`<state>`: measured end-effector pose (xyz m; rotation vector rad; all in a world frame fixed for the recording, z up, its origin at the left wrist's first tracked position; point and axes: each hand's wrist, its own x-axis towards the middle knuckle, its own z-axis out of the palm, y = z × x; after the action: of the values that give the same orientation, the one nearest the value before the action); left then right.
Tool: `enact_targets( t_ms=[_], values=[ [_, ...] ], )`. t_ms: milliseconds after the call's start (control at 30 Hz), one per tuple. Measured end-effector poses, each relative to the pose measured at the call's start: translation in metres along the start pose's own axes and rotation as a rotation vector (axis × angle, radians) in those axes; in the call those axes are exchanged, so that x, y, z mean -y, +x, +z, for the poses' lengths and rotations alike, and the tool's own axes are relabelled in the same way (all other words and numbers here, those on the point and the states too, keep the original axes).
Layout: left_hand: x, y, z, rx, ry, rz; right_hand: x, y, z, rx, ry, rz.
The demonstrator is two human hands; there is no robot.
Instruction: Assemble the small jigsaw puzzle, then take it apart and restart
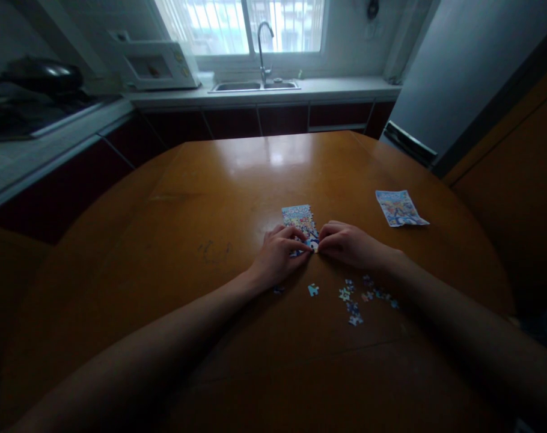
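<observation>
The partly assembled puzzle [304,220] lies flat on the wooden table [210,198]; both hands obscure its near portion. The left hand [280,252] and right hand [349,243] meet at its near right corner, fingers bent, thumb and index tips nearly together; whether either grips a piece cannot be determined. Nearer the viewer: a light-blue piece [313,290], then scattered pieces [355,320] beside the right forearm. Beyond that forearm: a printed packet [398,208]. Background: sink [237,87], microwave [154,66], refrigerator [463,72].
</observation>
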<state>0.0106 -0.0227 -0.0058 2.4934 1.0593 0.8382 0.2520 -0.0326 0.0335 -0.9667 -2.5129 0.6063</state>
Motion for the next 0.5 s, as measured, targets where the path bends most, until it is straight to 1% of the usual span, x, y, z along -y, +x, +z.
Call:
enact_targets(
  t_ms=[133, 200, 233, 333, 367, 400, 433, 500],
  values=[
    [-0.001, 0.000, 0.000, -0.003, -0.005, 0.001, 0.001, -0.001, 0.000, 0.011, -0.003, 0.016],
    [-0.003, 0.001, -0.001, 0.004, -0.013, 0.004, -0.003, -0.001, 0.000, -0.014, 0.033, 0.012],
    [-0.004, 0.001, -0.002, 0.008, -0.016, 0.002, -0.007, -0.001, 0.001, -0.056, 0.056, 0.024],
    [-0.005, 0.002, -0.003, 0.009, -0.036, -0.009, -0.019, -0.001, 0.000, -0.269, 0.091, 0.121],
    [-0.006, 0.002, -0.003, 0.010, -0.042, -0.007, -0.023, -0.001, -0.001, -0.320, 0.089, 0.153],
    [-0.006, 0.002, -0.004, 0.015, -0.044, 0.003, -0.026, -0.002, -0.002, -0.343, 0.087, 0.175],
    [-0.005, 0.002, -0.004, 0.025, -0.038, 0.019, -0.028, -0.002, -0.003, -0.336, 0.086, 0.186],
    [-0.005, 0.001, -0.003, 0.053, -0.010, 0.052, -0.029, -0.003, -0.004, -0.251, 0.090, 0.174]
  ],
)
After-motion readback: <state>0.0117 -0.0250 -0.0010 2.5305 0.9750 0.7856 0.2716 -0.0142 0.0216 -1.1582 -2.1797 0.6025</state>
